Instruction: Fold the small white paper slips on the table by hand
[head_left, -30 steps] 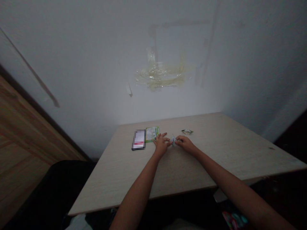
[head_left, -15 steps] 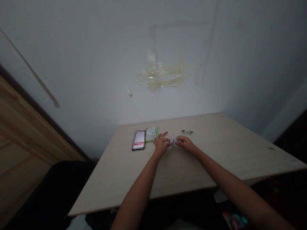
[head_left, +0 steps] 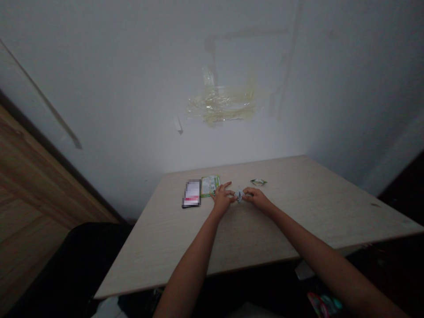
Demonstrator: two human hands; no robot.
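Note:
Between my two hands, low over the wooden table (head_left: 251,238), is a small piece of folded paper (head_left: 239,194), whitish with bluish-grey marks. My left hand (head_left: 224,199) pinches its left side, with some fingers spread out toward the back. The fingertips of my right hand (head_left: 257,198) are closed on its right side. Just behind my right hand lies a small green-and-white folded piece (head_left: 259,182). A green-edged printed sheet (head_left: 209,185) lies flat by my left hand, which hides its lower right corner.
A phone (head_left: 192,193) with a blurred screen lies left of the printed sheet. The white wall (head_left: 139,88), with strips of clear tape (head_left: 225,106), rises behind the table. Wooden boards (head_left: 39,190) stand at the left, beside a dark shape (head_left: 76,251).
Hardly anything differs. Both hands stay at the folded paper, with only a very slight shift of the fingers and paper.

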